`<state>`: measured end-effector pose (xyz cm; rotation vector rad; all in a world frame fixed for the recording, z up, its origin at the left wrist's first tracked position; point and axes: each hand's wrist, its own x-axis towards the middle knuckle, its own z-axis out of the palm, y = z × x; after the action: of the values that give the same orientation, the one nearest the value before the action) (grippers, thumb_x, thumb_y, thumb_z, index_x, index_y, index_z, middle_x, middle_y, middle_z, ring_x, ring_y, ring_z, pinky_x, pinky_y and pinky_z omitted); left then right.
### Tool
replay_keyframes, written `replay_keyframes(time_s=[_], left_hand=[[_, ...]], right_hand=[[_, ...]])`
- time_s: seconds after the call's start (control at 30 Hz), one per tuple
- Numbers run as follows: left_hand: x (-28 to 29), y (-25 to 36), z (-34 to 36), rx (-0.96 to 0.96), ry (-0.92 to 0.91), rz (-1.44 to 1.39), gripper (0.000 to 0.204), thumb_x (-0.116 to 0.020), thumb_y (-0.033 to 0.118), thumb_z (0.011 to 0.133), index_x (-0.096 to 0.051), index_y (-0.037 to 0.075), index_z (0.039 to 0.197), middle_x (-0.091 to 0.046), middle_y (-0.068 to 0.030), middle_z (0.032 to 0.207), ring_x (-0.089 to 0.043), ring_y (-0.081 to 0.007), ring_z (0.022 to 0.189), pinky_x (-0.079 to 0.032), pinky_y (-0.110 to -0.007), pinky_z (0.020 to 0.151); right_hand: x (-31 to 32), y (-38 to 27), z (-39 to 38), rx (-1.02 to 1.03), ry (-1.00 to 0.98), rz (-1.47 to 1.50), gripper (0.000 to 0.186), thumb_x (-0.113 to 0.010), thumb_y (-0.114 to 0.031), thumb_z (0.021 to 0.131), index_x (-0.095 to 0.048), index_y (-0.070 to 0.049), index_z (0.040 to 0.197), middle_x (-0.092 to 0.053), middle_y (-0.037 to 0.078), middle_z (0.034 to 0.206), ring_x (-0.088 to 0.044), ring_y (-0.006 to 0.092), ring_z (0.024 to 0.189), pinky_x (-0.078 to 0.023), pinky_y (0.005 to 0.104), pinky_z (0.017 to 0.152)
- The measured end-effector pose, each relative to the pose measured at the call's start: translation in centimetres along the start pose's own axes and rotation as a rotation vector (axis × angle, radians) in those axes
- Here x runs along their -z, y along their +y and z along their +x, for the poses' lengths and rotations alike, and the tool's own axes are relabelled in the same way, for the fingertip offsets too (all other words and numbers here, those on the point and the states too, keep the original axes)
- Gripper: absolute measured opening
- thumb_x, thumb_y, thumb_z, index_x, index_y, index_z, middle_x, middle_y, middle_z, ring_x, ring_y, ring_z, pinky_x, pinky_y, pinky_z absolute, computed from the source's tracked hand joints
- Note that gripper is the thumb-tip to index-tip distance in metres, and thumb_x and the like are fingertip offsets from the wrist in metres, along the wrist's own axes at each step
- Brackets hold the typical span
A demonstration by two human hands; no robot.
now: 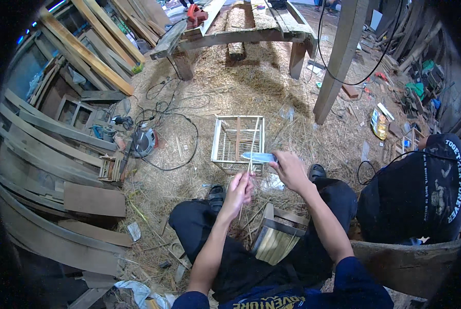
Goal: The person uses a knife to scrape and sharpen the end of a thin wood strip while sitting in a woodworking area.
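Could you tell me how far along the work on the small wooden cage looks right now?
Done: the cage frame stands with several slats fitted. In hand: the left hand holds a thin stick while the right hand holds a knife against it. Left: gaps between slats remain.

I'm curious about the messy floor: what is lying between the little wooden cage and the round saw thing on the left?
In the head view, between the wooden cage and the circular saw lie straw-covered floor and a looping black cable.
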<state>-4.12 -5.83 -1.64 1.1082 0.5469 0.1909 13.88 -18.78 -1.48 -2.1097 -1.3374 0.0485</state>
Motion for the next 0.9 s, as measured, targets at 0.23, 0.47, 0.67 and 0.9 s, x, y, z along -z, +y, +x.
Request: replay_keyframes(time_s=[0.23, 0.47, 0.67, 0.9], left_hand=[[-1.0, -1.1, 0.8, -0.039, 0.086, -0.018, 0.016, -0.046, 0.025, 0.106, -0.05, 0.01, 0.11, -0.037, 0.0073, 0.069, -0.031, -0.0013, 0.05, -0.025, -0.019, 0.043], [-1.0, -0.7, -0.1, 0.035, -0.072, -0.056, 0.018, -0.046, 0.028, 0.107, -0.051, 0.011, 0.109, -0.033, 0.0085, 0.064, -0.028, -0.0009, 0.045, -0.019, -0.02, 0.039], [0.6, -0.6, -3.9, 0.147, -0.275, 0.138, 0.02, -0.047, 0.032, 0.107, -0.052, 0.012, 0.102, -0.032, 0.0095, 0.064, -0.027, -0.0014, 0.048, -0.02, -0.019, 0.041], [3.5, 0.8, -1.3, 0.012, 0.057, 0.091, 0.02, -0.043, 0.025, 0.107, -0.053, 0.008, 0.109, -0.036, 0.0073, 0.07, -0.03, -0.0025, 0.053, -0.023, -0.02, 0.046]], right_hand=[[-1.3, -2.6, 0.0, 0.18, -0.044, 0.104, 0.03, -0.057, -0.032, 0.096, -0.059, -0.005, 0.11, -0.065, 0.017, 0.09, -0.062, 0.0357, 0.089, -0.042, 0.0456, 0.08], [1.4, -2.2, 0.7, 0.189, 0.06, -0.127, 0.034, -0.068, -0.035, 0.088, -0.065, -0.009, 0.11, -0.068, 0.009, 0.092, -0.063, 0.0258, 0.088, -0.042, 0.0393, 0.077], [7.0, 6.6, 1.8, -0.597, 0.478, -0.017, 0.025, -0.064, -0.026, 0.094, -0.066, -0.008, 0.111, -0.066, 0.017, 0.082, -0.064, 0.0351, 0.075, -0.048, 0.0449, 0.067], [3.6, 2.3, -1.3, -0.089, 0.275, 0.026, 0.029, -0.064, -0.026, 0.094, -0.064, -0.002, 0.11, -0.065, 0.02, 0.091, -0.064, 0.0367, 0.085, -0.047, 0.0448, 0.072]])
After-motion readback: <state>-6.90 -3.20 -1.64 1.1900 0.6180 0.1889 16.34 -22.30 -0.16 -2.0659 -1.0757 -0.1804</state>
